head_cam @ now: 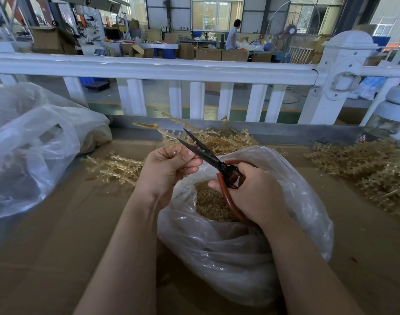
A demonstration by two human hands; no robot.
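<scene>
My left hand grasps a translucent amber plastic sprue; at three o'clock, my right hand grips open black-bladed, red-handled scissors.

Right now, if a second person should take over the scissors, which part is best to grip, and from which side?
Grip the scissors by the red handle loops, coming from the near right, beside the right hand that holds them. The black blades stand open and point up-left toward the left hand holding the plastic sprue, so that end is probably unsafe.
</scene>
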